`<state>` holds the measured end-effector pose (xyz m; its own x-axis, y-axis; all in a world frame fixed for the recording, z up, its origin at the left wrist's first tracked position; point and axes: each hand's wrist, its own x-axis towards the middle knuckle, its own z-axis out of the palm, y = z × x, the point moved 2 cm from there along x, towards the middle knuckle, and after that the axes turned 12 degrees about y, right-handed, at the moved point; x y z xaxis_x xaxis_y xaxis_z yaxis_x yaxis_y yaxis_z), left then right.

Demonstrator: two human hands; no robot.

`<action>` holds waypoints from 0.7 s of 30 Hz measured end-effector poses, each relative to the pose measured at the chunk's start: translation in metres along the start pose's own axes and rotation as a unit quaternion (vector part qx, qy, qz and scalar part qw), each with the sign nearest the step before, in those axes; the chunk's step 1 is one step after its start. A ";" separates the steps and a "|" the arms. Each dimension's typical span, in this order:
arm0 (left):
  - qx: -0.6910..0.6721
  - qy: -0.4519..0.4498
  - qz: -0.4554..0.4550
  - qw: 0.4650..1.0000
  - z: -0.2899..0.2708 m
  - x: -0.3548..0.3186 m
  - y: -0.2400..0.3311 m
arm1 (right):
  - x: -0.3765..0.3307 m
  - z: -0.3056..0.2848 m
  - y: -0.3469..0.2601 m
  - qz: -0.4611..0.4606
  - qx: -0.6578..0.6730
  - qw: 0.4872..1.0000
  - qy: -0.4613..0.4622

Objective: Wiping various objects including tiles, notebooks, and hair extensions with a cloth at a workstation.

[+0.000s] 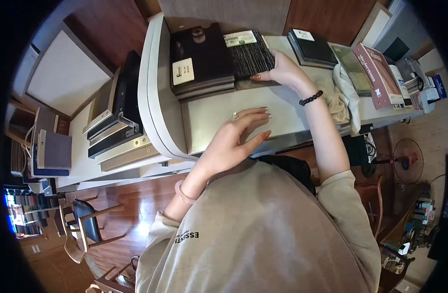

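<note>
My right hand (286, 72), with a black bead bracelet on its wrist, grips the right edge of a dark ribbed sample panel (248, 58). Its thumb lies along the front edge, and the other fingers reach behind the side, partly hidden. A white and green label (239, 38) sits at the panel's far end. Just left of it is a stack of glossy black sample panels (202, 51) with a pale label on top. My left hand (238, 136), wearing a ring and a pink bangle, hovers over the white countertop (211, 115) with fingers stretched and nothing in them.
A raised white partition (158, 93) borders the counter on the left; beyond it lie stacked frame and panel samples (119, 127). To the right are another black sample stack (312, 47), a crumpled cloth (340, 95) and a red-brown binder (377, 75). A chair (87, 222) stands behind left.
</note>
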<state>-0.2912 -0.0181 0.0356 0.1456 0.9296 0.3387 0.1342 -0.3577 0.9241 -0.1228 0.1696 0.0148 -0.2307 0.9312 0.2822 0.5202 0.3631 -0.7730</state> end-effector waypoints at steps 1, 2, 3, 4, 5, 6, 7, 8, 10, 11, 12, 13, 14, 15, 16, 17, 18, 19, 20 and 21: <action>-0.006 -0.017 -0.001 1.000 -0.001 -0.002 0.003 | -0.004 0.001 0.000 0.008 -0.047 0.999 0.008; -0.011 -0.035 0.006 0.999 -0.004 0.004 0.007 | -0.001 -0.003 -0.007 0.011 -0.096 0.995 0.021; -0.016 -0.053 0.014 0.998 -0.005 0.006 0.008 | 0.000 -0.007 -0.012 0.013 -0.145 0.989 0.034; -0.019 -0.058 0.012 0.998 -0.005 0.005 0.006 | -0.004 -0.008 -0.017 0.019 -0.146 0.988 0.036; -0.021 -0.059 0.013 0.998 -0.006 0.005 0.004 | -0.010 -0.010 -0.026 0.003 -0.182 0.982 0.051; -0.023 -0.060 0.014 0.998 -0.006 0.005 0.002 | -0.016 -0.011 -0.033 -0.014 -0.219 0.973 0.066; -0.024 -0.061 0.016 0.998 -0.006 0.006 0.000 | -0.018 -0.011 -0.037 -0.031 -0.255 0.963 0.081; -0.025 -0.065 0.017 0.997 -0.007 0.007 -0.002 | -0.017 -0.011 -0.036 -0.029 -0.256 0.963 0.084; -0.062 -0.060 -0.003 0.996 -0.008 0.007 -0.005 | -0.018 -0.011 -0.032 -0.065 -0.292 0.950 0.089; -0.082 -0.058 -0.014 0.995 -0.007 0.007 -0.006 | -0.020 -0.011 -0.030 -0.081 -0.311 0.943 0.091; -0.084 -0.064 -0.011 0.994 -0.005 0.007 -0.004 | -0.023 -0.012 -0.025 -0.078 -0.315 0.941 0.095; -0.022 -0.053 0.003 0.998 -0.003 0.007 -0.001 | -0.027 -0.010 -0.017 -0.092 -0.240 0.961 0.098; 0.041 -0.041 0.016 0.998 -0.002 0.007 0.002 | -0.032 -0.008 -0.011 -0.106 -0.163 0.976 0.100; 0.107 -0.024 0.028 0.994 -0.002 0.007 0.004 | -0.033 -0.006 -0.015 -0.123 -0.082 0.984 0.098; 0.109 -0.021 0.028 0.993 -0.001 0.010 0.003 | -0.034 -0.005 -0.017 -0.125 -0.081 0.984 0.097; 0.177 0.003 0.079 0.981 0.002 0.015 0.002 | -0.035 -0.005 -0.019 -0.119 -0.115 0.982 0.091; 0.244 0.026 0.128 0.961 0.005 0.020 0.001 | -0.037 -0.005 -0.020 -0.112 -0.149 0.979 0.086; 0.310 0.050 0.176 0.933 0.008 0.022 0.000 | -0.038 -0.005 -0.023 -0.106 -0.182 0.974 0.080; 0.312 0.054 0.176 0.932 0.012 0.024 -0.002 | -0.039 -0.005 -0.026 -0.111 -0.181 0.974 0.078; 0.350 0.050 0.171 0.920 0.017 0.025 -0.004 | -0.039 -0.005 -0.029 -0.102 -0.185 0.974 0.075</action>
<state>-0.2716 0.0056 0.0370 0.2103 0.7426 0.6358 0.7001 -0.5683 0.4322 -0.1247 0.1225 0.0292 -0.2517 0.8220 0.5109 0.7438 0.5021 -0.4413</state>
